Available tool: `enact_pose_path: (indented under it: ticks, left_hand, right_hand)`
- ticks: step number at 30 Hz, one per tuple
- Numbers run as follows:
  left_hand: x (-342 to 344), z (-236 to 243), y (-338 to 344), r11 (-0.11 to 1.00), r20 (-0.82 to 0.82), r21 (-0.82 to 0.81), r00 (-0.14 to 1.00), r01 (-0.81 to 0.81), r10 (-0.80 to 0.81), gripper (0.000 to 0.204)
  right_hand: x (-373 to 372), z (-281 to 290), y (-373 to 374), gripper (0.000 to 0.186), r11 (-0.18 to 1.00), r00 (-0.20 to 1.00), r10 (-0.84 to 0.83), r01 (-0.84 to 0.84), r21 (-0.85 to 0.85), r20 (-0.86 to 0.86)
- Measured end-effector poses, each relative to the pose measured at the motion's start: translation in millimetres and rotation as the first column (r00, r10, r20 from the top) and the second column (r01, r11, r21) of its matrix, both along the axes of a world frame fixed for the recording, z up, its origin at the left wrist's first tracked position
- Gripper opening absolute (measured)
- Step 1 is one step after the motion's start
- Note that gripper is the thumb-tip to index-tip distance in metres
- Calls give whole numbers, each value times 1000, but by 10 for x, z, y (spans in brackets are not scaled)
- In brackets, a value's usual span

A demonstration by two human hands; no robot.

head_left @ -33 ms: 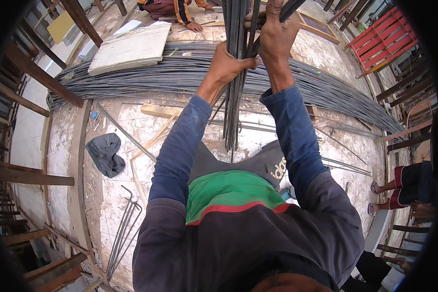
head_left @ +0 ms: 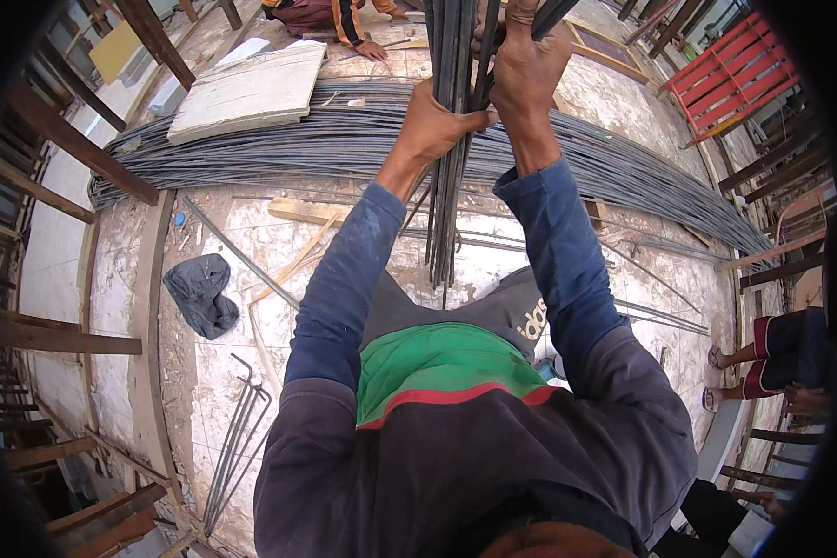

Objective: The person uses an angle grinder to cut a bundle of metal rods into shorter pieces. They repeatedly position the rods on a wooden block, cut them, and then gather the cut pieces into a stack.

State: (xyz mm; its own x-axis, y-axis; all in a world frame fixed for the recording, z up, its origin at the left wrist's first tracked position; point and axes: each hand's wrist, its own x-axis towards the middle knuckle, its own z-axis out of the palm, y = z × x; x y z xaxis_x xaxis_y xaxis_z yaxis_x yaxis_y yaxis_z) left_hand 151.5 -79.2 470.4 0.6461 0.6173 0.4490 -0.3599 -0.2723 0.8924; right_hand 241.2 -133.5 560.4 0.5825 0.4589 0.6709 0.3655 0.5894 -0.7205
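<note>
A bundle of thin dark steel rods stands nearly upright in front of me, its lower ends hanging above my lap and its top running out of view. My left hand is wrapped round the bundle from the left, thumb across its front. Higher up and to the right, my right hand is closed on rods at the bundle's right side, where some slant away to the upper right. Its fingertips are partly hidden behind them.
Behind the bundle, a long pile of rods crosses the floor, with a white board on it. Bent rods and a dark bag lie left. A co-worker's hand rests on the floor beyond; another person's legs show right.
My right hand and sleeve have shifted very slightly to the left. My left hand keeps its place on the rods.
</note>
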Motion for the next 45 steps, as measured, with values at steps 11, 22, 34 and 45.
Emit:
enact_pose_path:
  ticks: [11,22,34,45]
  left_hand:
    - [-257,104,-590,975,52,11,974,-223,222,36]
    - [-446,546,-966,907,199,275,941,-320,273,24]
    - [-375,60,-1044,941,30,96,946,-324,322,46]
    - [-310,-624,-1066,970,7,243,1000,-7,5,100]
  right_hand:
    - [-362,191,-341,45,980,984,72,-101,172,166]
    - [-511,578,-997,56,940,928,277,-316,130,250]
    - [-489,346,-914,81,942,915,256,-309,132,310]
    - [-317,-33,-1260,60,966,982,116,-77,-246,151]
